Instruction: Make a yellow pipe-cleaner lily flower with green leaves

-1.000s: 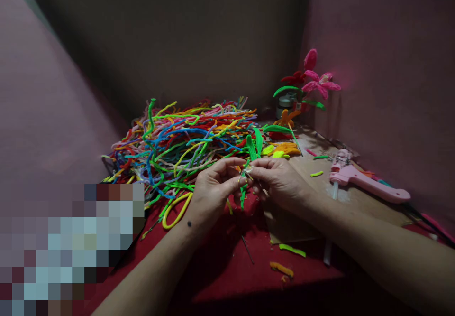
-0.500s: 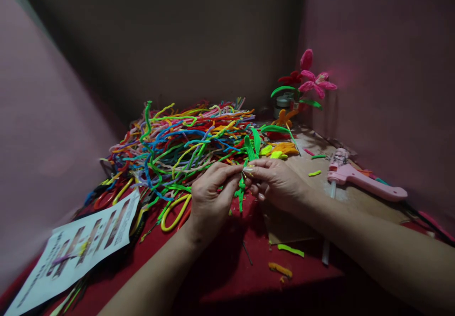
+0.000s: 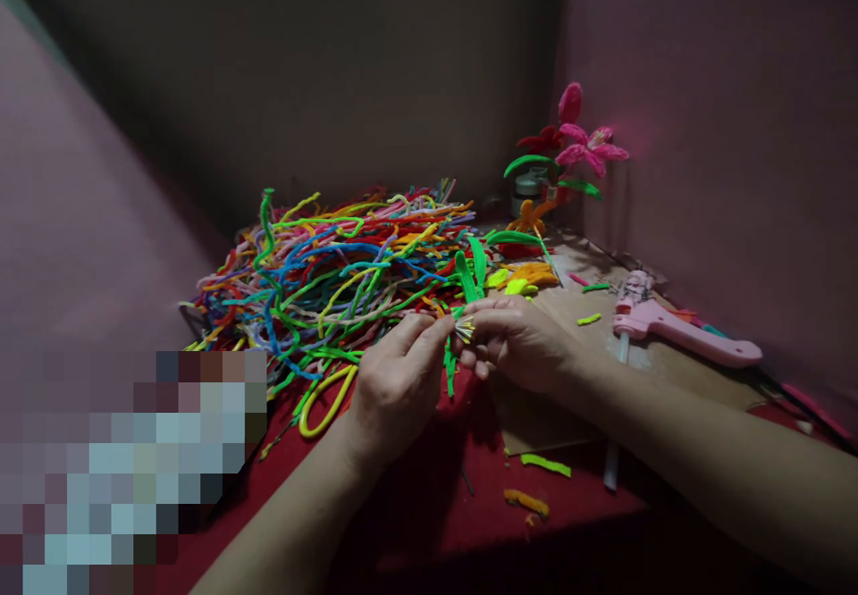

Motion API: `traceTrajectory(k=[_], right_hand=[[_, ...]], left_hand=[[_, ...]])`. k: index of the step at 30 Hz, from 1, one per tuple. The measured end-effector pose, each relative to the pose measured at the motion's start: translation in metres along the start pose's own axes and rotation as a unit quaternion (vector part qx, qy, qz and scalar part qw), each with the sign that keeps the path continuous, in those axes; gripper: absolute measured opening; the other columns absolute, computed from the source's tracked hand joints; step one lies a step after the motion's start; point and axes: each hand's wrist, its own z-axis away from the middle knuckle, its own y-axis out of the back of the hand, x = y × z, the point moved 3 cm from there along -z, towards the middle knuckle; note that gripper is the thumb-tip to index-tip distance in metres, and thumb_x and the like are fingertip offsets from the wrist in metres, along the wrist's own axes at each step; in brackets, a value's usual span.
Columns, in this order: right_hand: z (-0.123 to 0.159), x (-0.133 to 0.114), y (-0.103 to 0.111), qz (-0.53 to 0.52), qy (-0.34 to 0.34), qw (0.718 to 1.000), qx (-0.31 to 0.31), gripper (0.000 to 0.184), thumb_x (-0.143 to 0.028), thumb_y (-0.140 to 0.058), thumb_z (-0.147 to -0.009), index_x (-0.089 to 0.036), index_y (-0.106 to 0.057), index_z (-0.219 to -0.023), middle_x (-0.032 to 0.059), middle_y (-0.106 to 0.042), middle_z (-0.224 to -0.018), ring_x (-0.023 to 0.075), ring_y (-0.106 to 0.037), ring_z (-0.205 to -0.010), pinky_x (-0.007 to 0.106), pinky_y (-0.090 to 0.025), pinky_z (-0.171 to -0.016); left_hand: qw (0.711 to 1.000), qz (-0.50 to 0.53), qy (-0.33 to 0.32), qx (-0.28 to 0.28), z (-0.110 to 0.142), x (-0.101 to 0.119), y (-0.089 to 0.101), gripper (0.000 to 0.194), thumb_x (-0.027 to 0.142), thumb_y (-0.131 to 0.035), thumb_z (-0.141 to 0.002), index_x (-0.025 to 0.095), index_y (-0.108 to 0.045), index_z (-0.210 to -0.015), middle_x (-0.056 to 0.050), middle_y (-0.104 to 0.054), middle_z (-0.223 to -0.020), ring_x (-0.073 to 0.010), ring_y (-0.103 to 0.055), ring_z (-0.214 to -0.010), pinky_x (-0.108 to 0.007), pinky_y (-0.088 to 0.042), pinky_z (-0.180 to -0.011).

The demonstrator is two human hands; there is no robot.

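- Nearest the camera, two bare forearms run up over the red cloth (image 3: 429,506), where a green scrap (image 3: 545,465) and an orange scrap (image 3: 526,502) lie loose (offcuts, by the look of them).
- The left hand (image 3: 395,381) has thumb and forefinger pinched narrow on the green stem (image 3: 449,364), probably to keep it from turning.
- The right hand (image 3: 519,345) meets it fingertip to fingertip, its fingers closed on a small pale tuft (image 3: 464,331) at the stem's top; the two grips nearly touch, which suits fine binding work.
- The stem hangs down between both hands, just above the cloth and in front of the pile.
- Just beside the left hand, a yellow loop (image 3: 328,394) lies on the cloth.
- Behind the hands, two green leaves (image 3: 471,266) stand upright at the edge of the big tangled pile of pipe cleaners (image 3: 335,264).
- To the right, a pink glue gun (image 3: 677,331) lies on a brown board (image 3: 603,336), within reach of the right hand.
- Farthest back, in the corner, a finished pink flower (image 3: 586,144) stands in a small jar (image 3: 529,188).
- Against half a second ago, the hands sit a touch lower, the tuft shows more plainly, and the view has tilted slightly downward; the things on the table have stayed put.
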Motion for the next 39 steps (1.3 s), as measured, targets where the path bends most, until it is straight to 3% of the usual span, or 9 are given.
traceTrajectory(k=[10,15,18,22,25,28,31,34,39], right_hand=[[-0.003,0.001,0.000,-0.080,-0.051,0.994,-0.047,0.020,-0.021,-0.050,-0.068,-0.009,-0.063,-0.060,0.0074,-0.062,-0.053,0.0148,-0.059,-0.049,0.025,-0.047,-0.047],[-0.001,0.002,-0.002,-0.034,-0.061,0.997,-0.016,0.014,-0.023,-0.064,-0.070,-0.009,-0.066,-0.067,0.0043,-0.062,-0.055,0.0113,-0.058,-0.050,0.022,-0.046,-0.049],[0.000,0.003,-0.001,-0.010,-0.073,0.997,0.006,0.015,-0.023,-0.070,-0.066,-0.009,-0.066,-0.067,0.0022,-0.062,-0.054,0.0084,-0.056,-0.047,0.019,-0.044,-0.047],[-0.001,0.002,0.002,0.021,-0.067,0.997,0.018,0.014,-0.022,-0.071,-0.063,-0.010,-0.065,-0.062,0.0022,-0.063,-0.057,0.0073,-0.055,-0.046,0.018,-0.040,-0.042],[-0.002,0.000,0.003,0.049,-0.042,0.997,0.029,0.011,-0.020,-0.069,-0.063,-0.010,-0.065,-0.061,0.0015,-0.062,-0.055,0.0062,-0.051,-0.042,0.018,-0.038,-0.040],[-0.003,-0.002,0.005,0.061,-0.034,0.997,0.039,0.009,-0.019,-0.068,-0.063,-0.010,-0.064,-0.062,0.0012,-0.062,-0.054,0.0064,-0.051,-0.042,0.019,-0.038,-0.041],[-0.004,-0.003,0.005,0.082,-0.026,0.996,0.035,0.010,-0.020,-0.065,-0.064,-0.010,-0.064,-0.061,0.0017,-0.061,-0.055,0.0074,-0.051,-0.043,0.020,-0.038,-0.041],[-0.003,-0.004,0.005,0.128,-0.003,0.991,0.040,0.010,-0.020,-0.062,-0.066,-0.011,-0.064,-0.063,0.0011,-0.060,-0.054,0.0075,-0.049,-0.043,0.021,-0.037,-0.042],[0.001,-0.007,0.000,0.244,0.023,0.968,0.045,0.015,-0.017,-0.054,-0.070,-0.013,-0.059,-0.056,-0.0020,-0.053,-0.050,0.0058,-0.042,-0.043,0.021,-0.032,-0.045]], left_hand=[[0.998,0.010,-0.056,-0.029,0.003,-0.005,0.002,0.035,0.006,-0.045,-0.082,0.016,-0.055,-0.114,-0.010,-0.063,-0.088,-0.0164,-0.059,-0.082,-0.026,-0.047,-0.074],[0.997,-0.024,-0.054,-0.054,0.005,-0.005,0.000,0.033,0.011,-0.042,-0.084,0.017,-0.057,-0.113,-0.010,-0.064,-0.086,-0.0176,-0.060,-0.080,-0.027,-0.048,-0.069],[0.997,-0.031,-0.027,-0.064,0.006,-0.005,-0.003,0.028,0.015,-0.045,-0.084,0.016,-0.060,-0.107,-0.009,-0.064,-0.079,-0.0155,-0.060,-0.071,-0.023,-0.046,-0.061],[0.995,0.058,0.078,-0.034,0.004,-0.008,-0.005,0.019,0.016,-0.050,-0.082,0.018,-0.061,-0.096,-0.006,-0.065,-0.080,-0.0144,-0.060,-0.074,-0.023,-0.046,-0.066],[0.953,0.214,0.211,-0.048,0.002,-0.012,-0.007,0.014,0.019,-0.054,-0.080,0.018,-0.060,-0.093,-0.004,-0.066,-0.084,-0.0138,-0.062,-0.072,-0.024,-0.048,-0.068],[0.861,0.377,0.334,-0.075,0.002,-0.014,-0.010,0.016,0.023,-0.058,-0.077,0.018,-0.057,-0.093,-0.002,-0.065,-0.077,-0.0124,-0.061,-0.058,-0.024,-0.050,-0.057],[0.792,0.465,0.387,-0.081,0.001,-0.012,-0.011,0.018,0.022,-0.060,-0.076,0.017,-0.054,-0.091,-0.002,-0.064,-0.073,-0.0132,-0.061,-0.055,-0.025,-0.051,-0.052],[0.767,0.487,0.410,-0.079,-0.002,-0.011,-0.010,0.018,0.021,-0.061,-0.074,0.015,-0.055,-0.090,-0.002,-0.064,-0.070,-0.0136,-0.061,-0.053,-0.025,-0.051,-0.048],[0.755,0.481,0.439,-0.075,-0.003,-0.013,-0.009,0.015,0.015,-0.062,-0.071,0.013,-0.058,-0.086,0.001,-0.060,-0.062,-0.0095,-0.053,-0.043,-0.022,-0.045,-0.041]])
